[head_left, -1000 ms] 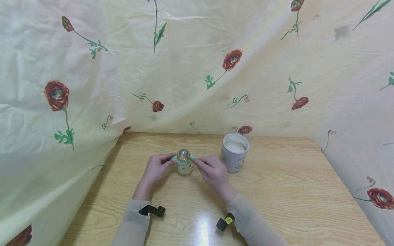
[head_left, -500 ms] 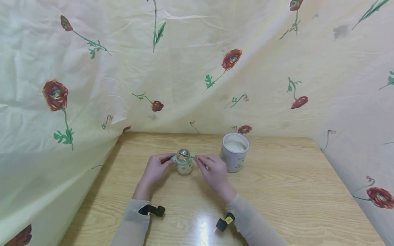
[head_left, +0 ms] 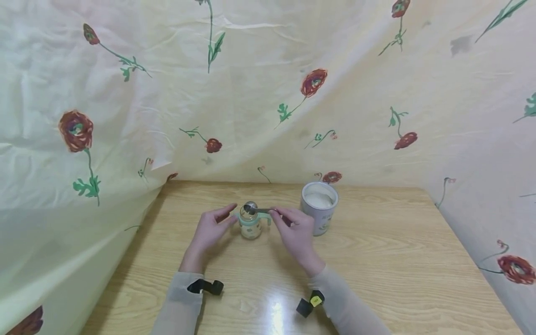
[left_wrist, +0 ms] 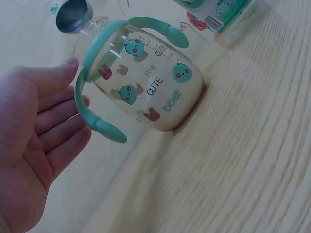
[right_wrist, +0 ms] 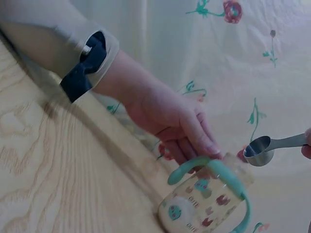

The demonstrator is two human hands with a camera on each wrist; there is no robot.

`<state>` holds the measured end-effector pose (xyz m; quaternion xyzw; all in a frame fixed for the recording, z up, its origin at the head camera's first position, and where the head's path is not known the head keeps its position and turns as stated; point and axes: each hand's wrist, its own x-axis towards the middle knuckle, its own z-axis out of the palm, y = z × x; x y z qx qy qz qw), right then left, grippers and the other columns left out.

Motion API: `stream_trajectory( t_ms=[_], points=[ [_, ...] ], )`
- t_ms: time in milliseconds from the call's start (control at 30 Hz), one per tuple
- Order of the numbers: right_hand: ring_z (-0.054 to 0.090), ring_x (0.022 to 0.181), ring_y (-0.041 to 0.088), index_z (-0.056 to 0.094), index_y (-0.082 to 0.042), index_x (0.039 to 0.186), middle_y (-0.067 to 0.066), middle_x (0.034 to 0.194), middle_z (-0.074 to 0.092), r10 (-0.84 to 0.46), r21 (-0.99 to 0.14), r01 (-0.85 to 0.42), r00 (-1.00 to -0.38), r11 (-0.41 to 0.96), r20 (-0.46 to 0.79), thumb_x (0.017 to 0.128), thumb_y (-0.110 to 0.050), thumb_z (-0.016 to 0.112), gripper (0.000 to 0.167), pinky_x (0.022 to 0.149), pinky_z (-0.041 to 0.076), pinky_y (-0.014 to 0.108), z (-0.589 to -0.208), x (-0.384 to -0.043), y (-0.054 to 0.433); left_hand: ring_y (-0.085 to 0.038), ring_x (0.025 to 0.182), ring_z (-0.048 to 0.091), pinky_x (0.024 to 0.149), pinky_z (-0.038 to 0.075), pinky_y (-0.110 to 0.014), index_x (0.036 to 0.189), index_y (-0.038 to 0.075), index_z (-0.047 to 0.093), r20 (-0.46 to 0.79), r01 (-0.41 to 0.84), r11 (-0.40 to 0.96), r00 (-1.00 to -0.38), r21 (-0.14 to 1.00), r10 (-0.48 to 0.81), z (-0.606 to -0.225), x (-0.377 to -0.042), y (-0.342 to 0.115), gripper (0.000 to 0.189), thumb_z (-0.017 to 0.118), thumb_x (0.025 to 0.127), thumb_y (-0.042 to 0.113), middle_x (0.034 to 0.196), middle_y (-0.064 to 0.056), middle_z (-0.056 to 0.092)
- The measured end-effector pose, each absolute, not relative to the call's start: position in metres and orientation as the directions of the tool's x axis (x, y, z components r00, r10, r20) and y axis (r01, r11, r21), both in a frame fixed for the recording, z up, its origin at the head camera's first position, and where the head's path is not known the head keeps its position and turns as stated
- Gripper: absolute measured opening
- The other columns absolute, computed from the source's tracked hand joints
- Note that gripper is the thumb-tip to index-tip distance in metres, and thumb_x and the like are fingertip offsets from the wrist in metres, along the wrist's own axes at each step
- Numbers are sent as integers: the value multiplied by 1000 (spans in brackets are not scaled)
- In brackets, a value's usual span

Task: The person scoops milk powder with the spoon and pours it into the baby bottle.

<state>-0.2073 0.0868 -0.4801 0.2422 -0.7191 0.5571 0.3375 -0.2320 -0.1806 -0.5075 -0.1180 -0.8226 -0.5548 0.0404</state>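
Observation:
A clear baby bottle (head_left: 250, 229) with mint-green handles (left_wrist: 104, 128) and cartoon prints stands upright on the wooden table. My left hand (head_left: 212, 228) is beside it, fingers relaxed around the near handle without gripping; the left wrist view shows the palm, with the thumb tip by the bottle's neck. My right hand (head_left: 296, 229) pinches the handle of a metal measuring spoon (right_wrist: 260, 151). The spoon's bowl is just above the bottle's open mouth, apart from it, and I see no powder in it. The bottle's contents are hard to make out.
An open pale canister (head_left: 317, 219) holding white powder stands behind and right of the right hand. A flowered cloth (head_left: 251, 102) hangs behind and along the sides of the wooden table (head_left: 389, 251).
My left hand has let go of the bottle's handle and its fingers have opened. My right hand has lifted the spoon slightly and turned its bowl, uncovering the right bottle handle.

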Motion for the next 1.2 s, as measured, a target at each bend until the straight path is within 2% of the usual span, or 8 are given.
stream_trajectory(
  t_ms=[167,367,533,700,967,1200],
  points=[
    [62,66,9,83,1,100,15,90,80,88,-689,-692,-689,215,719,90,8,82,13,59,50,12,-473,-204,95,-45,135,60,117,47,-50,147,12,67,252,284,360,-958,889,133,-503,-232,-176,50,76,102,34,150,-7,62],
    [62,68,4,80,9,94,22,85,77,144,-637,-743,-621,204,771,81,22,80,19,61,50,10,-457,-203,109,-44,135,60,118,45,-47,149,11,64,353,373,349,-928,860,121,-491,-230,-162,51,78,102,26,152,-10,59],
    [62,72,1,78,13,93,25,85,76,142,-585,-773,-569,245,810,84,21,78,13,65,51,9,-434,-194,132,-35,142,55,119,43,-49,152,8,60,470,484,310,-874,819,122,-478,-227,-144,56,79,101,19,155,-12,57],
    [57,66,-2,78,13,95,23,81,74,175,-602,-728,-580,329,796,84,21,77,13,60,45,7,-422,-188,161,-33,144,52,119,44,-53,154,9,58,535,552,270,-833,789,142,-467,-223,-117,59,80,100,18,155,-10,56],
    [56,62,-2,77,16,92,27,79,74,195,-584,-686,-561,435,804,83,25,76,13,59,44,6,-416,-189,199,-30,145,51,119,44,-47,155,3,54,506,541,241,-841,806,194,-465,-222,-59,63,78,101,25,158,-10,53],
    [54,60,4,82,7,95,17,80,77,95,-494,-669,-539,555,837,85,15,82,13,58,40,7,-434,-207,224,-31,151,43,123,39,-46,160,5,47,403,456,287,-886,842,228,-477,-224,-16,76,81,98,31,164,-12,44]
  ],
)
